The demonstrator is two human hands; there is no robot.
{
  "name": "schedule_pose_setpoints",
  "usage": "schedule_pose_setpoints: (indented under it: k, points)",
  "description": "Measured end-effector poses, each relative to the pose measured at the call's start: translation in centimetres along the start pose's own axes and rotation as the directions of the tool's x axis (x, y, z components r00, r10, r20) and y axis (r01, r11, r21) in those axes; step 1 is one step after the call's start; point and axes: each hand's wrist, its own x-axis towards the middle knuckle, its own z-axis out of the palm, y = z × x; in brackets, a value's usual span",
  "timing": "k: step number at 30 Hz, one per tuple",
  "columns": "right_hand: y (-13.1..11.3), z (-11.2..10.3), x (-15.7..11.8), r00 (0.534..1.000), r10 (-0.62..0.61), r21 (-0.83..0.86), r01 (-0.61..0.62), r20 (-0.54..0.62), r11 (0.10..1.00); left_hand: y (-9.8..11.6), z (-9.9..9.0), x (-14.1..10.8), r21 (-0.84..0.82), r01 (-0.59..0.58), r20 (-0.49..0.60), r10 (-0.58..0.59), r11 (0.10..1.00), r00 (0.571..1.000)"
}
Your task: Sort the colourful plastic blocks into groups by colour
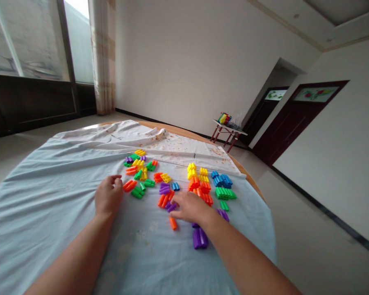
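Note:
My left hand (108, 196) is half curled just above the cloth, with thumb and fingertips a little apart and nothing visible between them. Beside its fingertips lies an orange tube piece (129, 186), close to a green piece (137, 192). My right hand (190, 207) has its thumb and fingers around a small purple tube piece (171, 206); the fingers partly hide it. Orange tubes (163, 200) lie just behind that piece, and a single orange tube (173, 223) is in front of the thumb. Under the right wrist, a purple group (200, 239) is partly covered.
Colour groups stand on the right: yellow (192, 171), orange (204, 192), blue (223, 180) and green (225, 193). Mixed pieces (138, 164) are scattered at the left centre. A wrinkled pale cloth (64, 196) covers the round table. A small side table (230, 129) holds bags.

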Motion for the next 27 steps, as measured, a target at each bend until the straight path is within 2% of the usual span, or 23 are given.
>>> schedule_pose_setpoints:
  k: [2, 4, 6, 8, 12, 16, 19, 24, 27]
  points:
    - [-0.9, 0.4, -0.4, 0.989, 0.009, -0.03, -0.005, 0.148, 1.0, -0.1, 0.0, 0.0, 0.029, -0.025, 0.005, 0.024, 0.999, 1.0]
    - [-1.6, 1.0, -0.3, 0.978, 0.01, -0.051, 0.001, 0.207, 0.999, -0.1, 0.0, 0.0, 0.052, -0.046, 0.011, 0.045, 0.998, 0.999]
    - [-1.8, 1.7, 0.3, 0.989, 0.01, -0.029, -0.006, 0.146, 1.0, -0.2, 0.0, 0.0, 0.07, -0.062, 0.017, 0.06, 0.996, 0.998]
    - [-1.7, 2.0, 0.9, 0.999, 0.02, 0.03, -0.021, 0.035, 0.999, -0.3, 0.0, 0.0, 0.084, -0.068, 0.022, 0.066, 0.994, 0.998]
    - [-0.8, 1.5, 1.4, 0.992, 0.065, 0.111, -0.052, -0.111, 0.992, -0.3, 0.0, 0.0, 0.099, -0.059, 0.027, 0.057, 0.993, 0.998]
    - [-0.4, 1.2, 1.3, 0.987, 0.117, 0.108, -0.105, -0.107, 0.988, -0.2, -0.1, -0.1, 0.101, -0.053, 0.032, 0.05, 0.993, 0.998]
    - [-0.7, 1.8, 1.5, 0.993, 0.076, 0.142, -0.062, -0.093, 0.988, 0.0, -0.4, -0.2, 0.101, -0.046, 0.046, 0.042, 0.994, 0.998]
    - [-0.8, 2.6, 2.9, 0.975, 0.053, 0.064, -0.04, -0.216, 0.997, 0.3, -0.7, -0.2, 0.09, -0.036, 0.072, 0.029, 0.995, 0.997]
    - [-0.7, 2.6, 4.1, 0.967, 0.048, 0.023, -0.044, -0.249, 0.999, 0.4, -0.8, -0.2, 0.077, -0.022, 0.066, 0.017, 0.997, 0.998]
